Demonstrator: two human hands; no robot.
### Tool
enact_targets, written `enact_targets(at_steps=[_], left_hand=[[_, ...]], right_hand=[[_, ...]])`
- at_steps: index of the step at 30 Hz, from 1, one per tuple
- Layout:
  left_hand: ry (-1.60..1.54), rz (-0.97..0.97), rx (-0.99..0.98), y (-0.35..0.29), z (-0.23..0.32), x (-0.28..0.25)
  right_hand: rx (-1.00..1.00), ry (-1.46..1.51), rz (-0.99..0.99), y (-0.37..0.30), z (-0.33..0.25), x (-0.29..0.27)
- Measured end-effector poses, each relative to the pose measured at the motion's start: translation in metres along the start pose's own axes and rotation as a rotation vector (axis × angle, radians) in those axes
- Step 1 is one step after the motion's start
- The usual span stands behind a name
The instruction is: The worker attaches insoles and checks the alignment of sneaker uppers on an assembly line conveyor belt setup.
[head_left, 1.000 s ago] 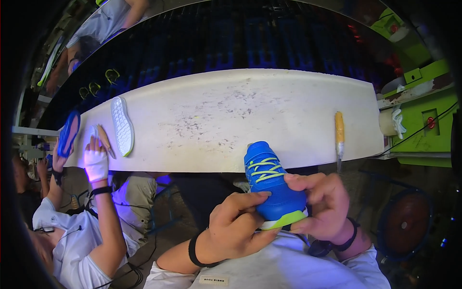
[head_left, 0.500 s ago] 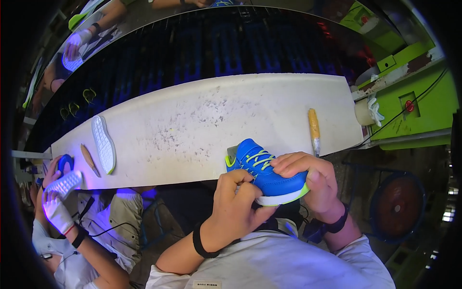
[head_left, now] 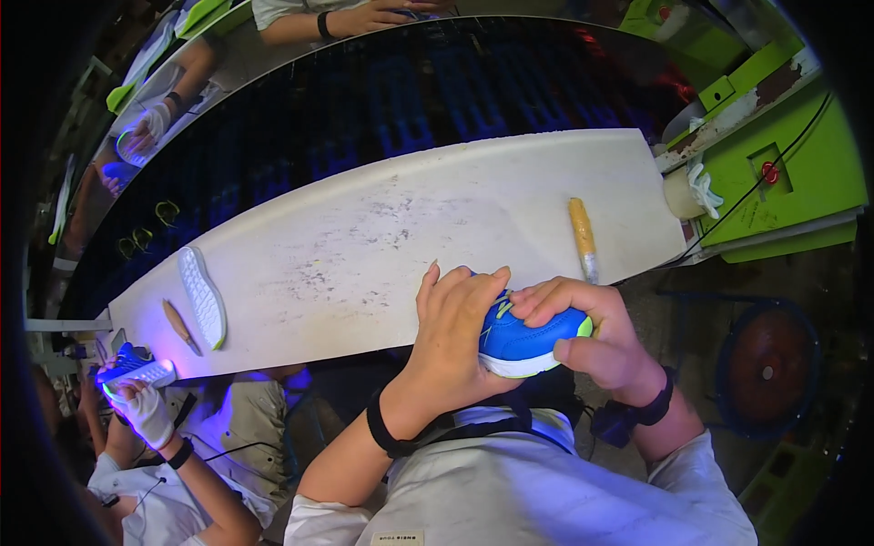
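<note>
White table, scuffed mid-surface. Left hand and right hand both grasping blue sneaker between them, at table's near edge, toe rightward. White sole lying toward left end; orange-handled tool near right end.

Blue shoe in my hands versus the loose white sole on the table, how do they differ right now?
The blue shoe is mostly blue with yellow-green laces; the loose white sole is mostly white and has no laces.
The blue shoe is held by your left hand and right hand; the loose white sole lies on the table, patterned face up, with no hand on it.
Both have white and yellow-green parts.
</note>
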State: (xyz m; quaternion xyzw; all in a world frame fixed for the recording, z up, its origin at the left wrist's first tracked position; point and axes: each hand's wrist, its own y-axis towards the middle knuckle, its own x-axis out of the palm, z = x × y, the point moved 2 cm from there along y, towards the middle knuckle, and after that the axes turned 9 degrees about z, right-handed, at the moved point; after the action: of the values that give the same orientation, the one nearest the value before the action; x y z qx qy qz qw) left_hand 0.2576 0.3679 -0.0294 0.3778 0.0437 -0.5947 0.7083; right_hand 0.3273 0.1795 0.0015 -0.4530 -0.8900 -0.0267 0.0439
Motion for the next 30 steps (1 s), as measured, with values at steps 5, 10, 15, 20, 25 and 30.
enact_targets(at_steps=[5, 10, 15, 20, 25, 30], left_hand=[[0.042, -0.037, -0.06, -0.009, 0.024, -0.042], [-0.207, 0.192, -0.141, -0.042, 0.033, -0.084], [-0.382, 0.288, -0.368, -0.076, 0.035, -0.091], [-0.232, 0.255, -0.334, -0.072, 0.046, -0.085], [-0.185, 0.152, -0.305, -0.06, 0.047, -0.084], [-0.201, 0.134, -0.227, -0.052, 0.038, -0.086]], right_hand=[[0.027, 0.203, -0.132, 0.019, -0.016, 0.038], [-0.093, 0.52, -0.036, 0.012, 0.008, 0.091], [-0.448, -0.36, 0.031, -0.006, 0.048, 0.078], [-0.474, -0.208, 0.029, -0.009, 0.041, 0.088], [-0.513, -0.153, 0.054, -0.011, 0.021, 0.088], [-0.632, -0.144, -0.01, 0.008, 0.023, 0.082]])
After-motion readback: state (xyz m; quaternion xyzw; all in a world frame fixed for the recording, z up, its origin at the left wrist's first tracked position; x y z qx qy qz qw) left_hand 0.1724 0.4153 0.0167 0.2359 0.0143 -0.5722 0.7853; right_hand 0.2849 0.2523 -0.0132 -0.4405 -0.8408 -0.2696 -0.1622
